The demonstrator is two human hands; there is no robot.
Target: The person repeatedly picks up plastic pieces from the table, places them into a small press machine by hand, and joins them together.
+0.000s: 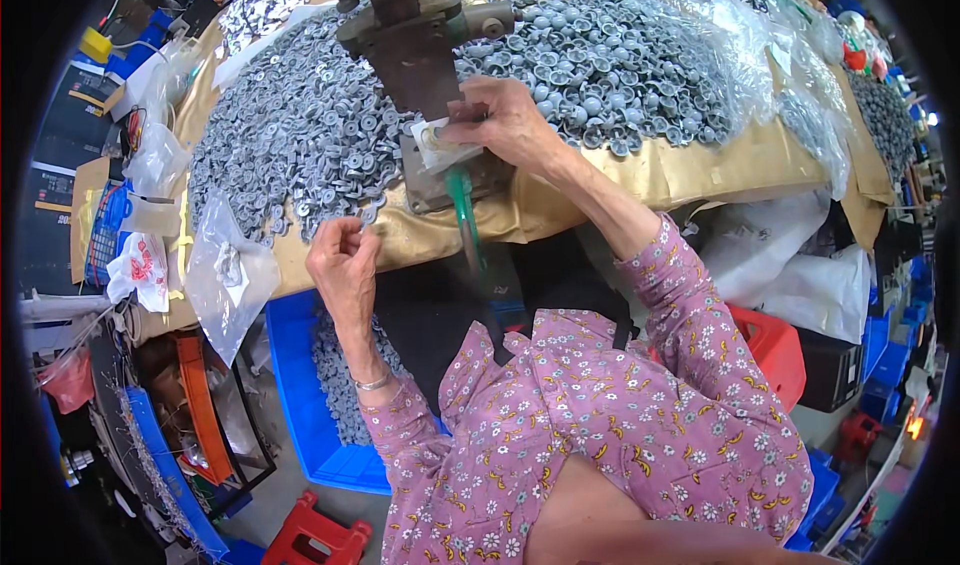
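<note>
My right hand [507, 125] reaches in under the head of a dark metal bench press [405, 55]. Its fingers are bent together at the white block [440, 147] on the press base; what they grip, if anything, is hidden. A green handle or tube [462, 205] curves down from that base toward me. Over the table's front edge is my left hand [345, 260], its thumb and fingertips pinched together beside a heap of small grey round ridged parts [310, 115]. I cannot make out what lies in that pinch. Grey cup-shaped parts [600, 70] are heaped right of the press.
Gold-brown sheeting [680, 177] covers the table. Clear plastic bags lie on the right heap, and another bag [230, 275] hangs at the front left edge. A blue bin [300, 395] of grey parts stands below my left forearm; red stools [315, 535] are on the floor.
</note>
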